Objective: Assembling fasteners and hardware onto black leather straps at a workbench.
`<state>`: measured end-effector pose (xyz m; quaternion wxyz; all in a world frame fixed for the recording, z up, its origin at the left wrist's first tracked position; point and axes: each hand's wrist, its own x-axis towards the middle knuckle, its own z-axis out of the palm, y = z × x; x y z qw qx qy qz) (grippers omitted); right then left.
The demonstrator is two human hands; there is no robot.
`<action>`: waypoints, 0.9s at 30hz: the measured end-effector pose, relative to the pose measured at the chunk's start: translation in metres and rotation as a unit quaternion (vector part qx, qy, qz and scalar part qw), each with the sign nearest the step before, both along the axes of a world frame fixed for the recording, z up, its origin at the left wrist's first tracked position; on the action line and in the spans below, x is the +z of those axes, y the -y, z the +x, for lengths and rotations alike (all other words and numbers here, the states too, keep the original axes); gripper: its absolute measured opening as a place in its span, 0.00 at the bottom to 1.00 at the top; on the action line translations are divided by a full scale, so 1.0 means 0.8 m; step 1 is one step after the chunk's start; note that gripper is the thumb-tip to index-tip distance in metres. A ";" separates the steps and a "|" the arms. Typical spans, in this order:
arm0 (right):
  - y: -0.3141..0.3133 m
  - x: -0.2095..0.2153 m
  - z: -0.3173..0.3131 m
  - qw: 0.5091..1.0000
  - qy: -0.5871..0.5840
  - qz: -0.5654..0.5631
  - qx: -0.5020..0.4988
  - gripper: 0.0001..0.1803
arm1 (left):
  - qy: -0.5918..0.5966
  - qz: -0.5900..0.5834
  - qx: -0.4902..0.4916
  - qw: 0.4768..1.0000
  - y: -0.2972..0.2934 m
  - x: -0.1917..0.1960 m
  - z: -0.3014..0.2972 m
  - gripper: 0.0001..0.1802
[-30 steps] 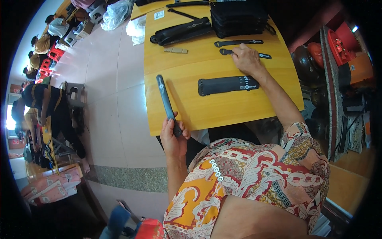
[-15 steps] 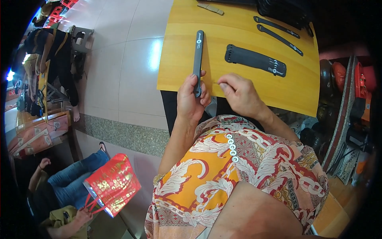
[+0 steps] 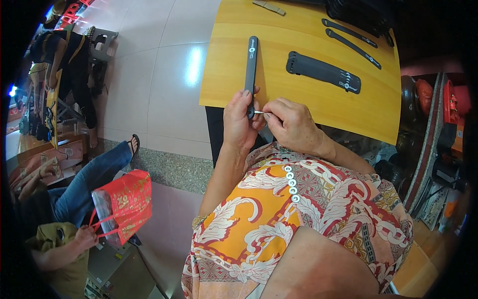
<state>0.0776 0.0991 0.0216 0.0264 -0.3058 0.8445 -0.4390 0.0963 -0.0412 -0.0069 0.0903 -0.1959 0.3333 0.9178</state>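
My left hand is closed around the lower part of a long black strap, which stands nearly upright over the table's near edge. The strap has rounded ends and a small white print near its top. Pinched between my right thumb and forefinger is a thin whitish stick; its tip reaches the strap's lower end. My right hand stays just beside the left one. A fanned stack of black straps lies on the yellow table, with two single straps behind it.
A tan strip and a dark pile are at the table's far side. Shelves with red and dark goods stand to the right. At lower left a person holds a red bag; another person leans over a table farther off.
My right hand has moved left, bringing the stick to the strap's lower end. The strap stays in my left hand. At left, the person with the red bag has shifted left.
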 end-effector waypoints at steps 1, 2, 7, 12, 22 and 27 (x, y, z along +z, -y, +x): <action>0.000 -0.001 0.000 1.000 -0.001 -0.003 -0.001 0.03 | -0.001 0.000 0.000 1.000 0.000 0.000 0.000 0.13; 0.000 -0.001 0.001 1.000 -0.002 -0.003 -0.001 0.03 | 0.004 -0.008 0.001 1.000 -0.001 0.000 0.000 0.13; -0.001 0.000 0.003 1.000 -0.003 0.004 -0.001 0.03 | 0.002 -0.022 -0.002 1.000 -0.002 -0.001 0.001 0.12; -0.002 -0.002 0.004 1.000 0.007 -0.014 -0.008 0.02 | 0.008 -0.020 -0.005 1.000 -0.003 -0.001 0.003 0.13; -0.005 0.001 0.006 0.999 -0.019 0.017 -0.021 0.03 | 0.017 -0.011 -0.003 1.000 -0.009 0.001 0.000 0.10; -0.005 0.004 0.004 0.999 -0.043 0.017 -0.018 0.04 | 0.016 -0.046 0.015 0.999 -0.011 0.001 -0.001 0.09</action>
